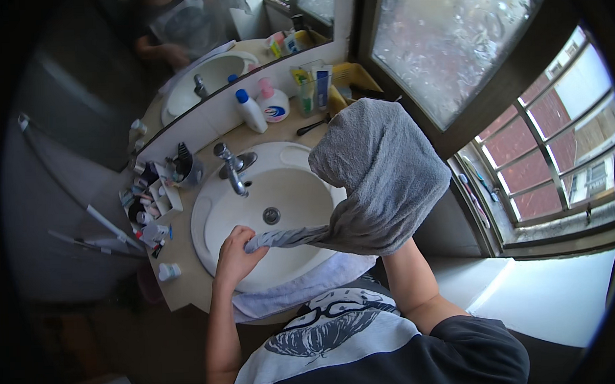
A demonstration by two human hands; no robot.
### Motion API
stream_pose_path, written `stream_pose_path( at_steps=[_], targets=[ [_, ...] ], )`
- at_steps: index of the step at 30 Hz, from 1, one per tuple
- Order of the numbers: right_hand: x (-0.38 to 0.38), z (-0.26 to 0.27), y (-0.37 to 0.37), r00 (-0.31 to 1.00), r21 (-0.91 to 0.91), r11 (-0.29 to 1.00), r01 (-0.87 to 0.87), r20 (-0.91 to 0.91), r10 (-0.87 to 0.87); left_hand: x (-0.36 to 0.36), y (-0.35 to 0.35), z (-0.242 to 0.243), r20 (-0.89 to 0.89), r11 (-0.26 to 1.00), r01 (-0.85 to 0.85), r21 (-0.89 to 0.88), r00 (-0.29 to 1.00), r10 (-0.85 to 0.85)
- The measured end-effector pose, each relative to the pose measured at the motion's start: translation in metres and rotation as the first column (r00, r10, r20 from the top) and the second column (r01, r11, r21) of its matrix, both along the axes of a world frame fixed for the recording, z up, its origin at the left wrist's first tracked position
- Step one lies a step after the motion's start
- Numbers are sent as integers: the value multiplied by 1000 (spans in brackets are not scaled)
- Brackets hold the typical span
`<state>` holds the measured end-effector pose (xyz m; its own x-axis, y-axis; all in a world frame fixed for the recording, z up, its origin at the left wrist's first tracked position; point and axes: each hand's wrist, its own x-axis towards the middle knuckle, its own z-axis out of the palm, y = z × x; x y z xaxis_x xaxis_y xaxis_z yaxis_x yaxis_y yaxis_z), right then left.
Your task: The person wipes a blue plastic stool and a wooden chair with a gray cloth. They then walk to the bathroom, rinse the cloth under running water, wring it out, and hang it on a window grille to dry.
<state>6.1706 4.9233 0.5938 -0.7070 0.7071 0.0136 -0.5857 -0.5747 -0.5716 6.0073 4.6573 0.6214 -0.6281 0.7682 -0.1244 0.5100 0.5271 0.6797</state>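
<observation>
A grey terry towel (383,169) stretches over the right part of the white sink basin (297,192). Its left end is twisted into a narrow rope, and my left hand (241,252) grips that end above the near side of the bowl. The wide, loose part of the cloth drapes over my raised right forearm (412,269). My right hand is hidden beneath the fabric, so its grip cannot be seen. Behind the bowl stands a chrome faucet (231,169); no water stream is visible. A metal drain (271,215) shows in the bowl.
A pale folded towel (306,288) lies along the front rim. Small toiletries fill a white organizer (163,199) at left. A blue-capped bottle (251,111), a pink-topped pump bottle (272,102) and a yellow basket (357,76) line the back. A barred window (544,138) is at right.
</observation>
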Motion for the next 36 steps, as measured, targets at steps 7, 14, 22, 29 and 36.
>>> stream_pose_path(
  at_steps=[7, 14, 22, 29, 36],
  targets=[
    [-92, -75, -110, 906, 88, 929, -360, 272, 325, -1, -9, -62, -432, 921, -26, -390, 888, -158],
    [-139, -130, -103, 616, 452, 419, -787, 541, 573, -26, -38, -174, 825, 878, -476, -57, 473, 310],
    [-226, -41, -51, 446, 398, -202, -895, 782, -435, -100, -47, -230, 506, 813, -552, 185, 763, 403],
    [-349, 3, -74, 567, 409, -396, -822, 537, -624, -131, 36, -195, 292, 998, 20, -64, 957, -1],
    [-311, -32, -43, 900, 782, -446, -435, 370, -228, -130, 82, -206, 127, 994, 63, -86, 991, -52]
  ],
)
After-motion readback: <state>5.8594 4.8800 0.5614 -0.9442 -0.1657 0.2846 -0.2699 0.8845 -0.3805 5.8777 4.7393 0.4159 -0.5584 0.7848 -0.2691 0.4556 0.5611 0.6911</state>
